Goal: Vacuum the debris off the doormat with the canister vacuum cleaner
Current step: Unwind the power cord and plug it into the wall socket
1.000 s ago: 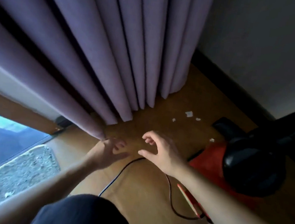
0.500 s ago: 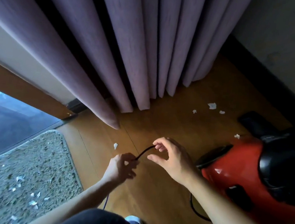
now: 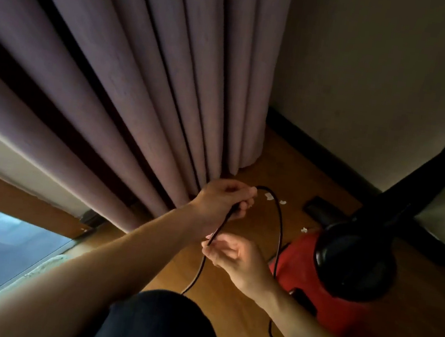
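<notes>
— Hands?
— We list the left hand [image 3: 222, 200] curled round a black cord [image 3: 280, 219], and the right hand [image 3: 235, 256] pinching it lower down.
— Vacuum cleaner?
— Red with a black top [image 3: 313, 284], on the wooden floor [image 3: 237, 321] just right of the hands. Its dark tube [image 3: 444, 171] is cut off at the upper right.
— Doormat?
— We make out only a pale edge [image 3: 45, 262] at lower left. White scraps [image 3: 269, 196] lie by the curtain [image 3: 155, 87].

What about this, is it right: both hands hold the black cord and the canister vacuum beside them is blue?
Not quite: the head view shows the canister vacuum is red, not blue. The left hand and right hand do both hold the black cord.
</notes>
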Motion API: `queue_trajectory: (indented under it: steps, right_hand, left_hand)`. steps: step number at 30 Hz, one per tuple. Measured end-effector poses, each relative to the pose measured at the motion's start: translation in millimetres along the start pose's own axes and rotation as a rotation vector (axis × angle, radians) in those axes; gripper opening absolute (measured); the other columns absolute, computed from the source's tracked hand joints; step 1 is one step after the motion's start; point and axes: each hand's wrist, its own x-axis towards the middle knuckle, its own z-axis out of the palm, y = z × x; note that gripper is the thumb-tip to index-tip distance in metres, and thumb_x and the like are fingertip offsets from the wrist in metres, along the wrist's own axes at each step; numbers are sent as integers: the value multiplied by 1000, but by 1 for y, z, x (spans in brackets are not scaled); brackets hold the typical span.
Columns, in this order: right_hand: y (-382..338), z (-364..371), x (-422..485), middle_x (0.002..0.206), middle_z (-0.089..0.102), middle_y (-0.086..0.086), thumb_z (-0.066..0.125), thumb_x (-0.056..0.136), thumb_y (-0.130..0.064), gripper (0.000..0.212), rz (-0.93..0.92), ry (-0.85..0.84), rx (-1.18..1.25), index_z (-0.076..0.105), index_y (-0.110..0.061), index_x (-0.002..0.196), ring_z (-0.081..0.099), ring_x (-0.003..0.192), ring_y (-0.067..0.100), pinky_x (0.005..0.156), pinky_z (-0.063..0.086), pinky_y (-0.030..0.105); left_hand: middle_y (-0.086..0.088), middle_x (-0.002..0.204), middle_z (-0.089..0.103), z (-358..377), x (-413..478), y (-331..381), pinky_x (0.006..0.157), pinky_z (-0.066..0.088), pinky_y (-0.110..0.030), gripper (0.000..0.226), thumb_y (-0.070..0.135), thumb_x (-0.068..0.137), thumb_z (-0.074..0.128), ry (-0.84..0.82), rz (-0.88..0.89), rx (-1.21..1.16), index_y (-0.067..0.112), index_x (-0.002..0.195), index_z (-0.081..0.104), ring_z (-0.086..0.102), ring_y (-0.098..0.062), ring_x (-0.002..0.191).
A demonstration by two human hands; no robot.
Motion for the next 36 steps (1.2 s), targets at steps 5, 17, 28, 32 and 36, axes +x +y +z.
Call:
queue_trajectory:
  steps: [5,17,28,32,36]
  right_hand:
    - [-29,-19,-10,85,76,1,66,95,-13,13,-88,109,171,74,-3,95,75,85,18,87,60,35]
    - [-145,-119,-9,83,72,7,60,99,-8,9,-211,377,336,68,-4,97,73,73,20,71,63,36]
    - [-116,-115,-51,122,72,-2,65,77,-68,66,-120,172,229,60,-25,126,68,115,11,104,51,32]
    - [-89,-91,-72,130,70,-4,69,90,-37,55,-60,-78,26,54,-20,140,62,124,5,104,49,23]
    - [-86,-84,-72,106,76,5,66,97,-10,27,-155,-31,1,66,-11,124,73,105,24,98,57,38]
  left_hand:
    - [-3,101,72,18,-8,22,83,55,-20,33,26,98,58,-166,64,154,3,121,64,68,-10,89]
    - [-1,121,68,15,-30,25,99,53,-39,32,25,96,61,-530,-58,650,18,127,61,65,-16,114]
    - [-13,95,73,69,-24,78,82,61,-35,15,6,93,57,-362,138,83,5,105,67,73,-24,94]
    - [-10,90,75,91,-21,97,79,62,-32,14,0,97,54,-252,133,-206,4,103,66,74,-21,90]
    - [-12,93,75,107,-19,97,75,62,-30,15,1,96,57,-146,124,-355,0,107,67,75,-21,90]
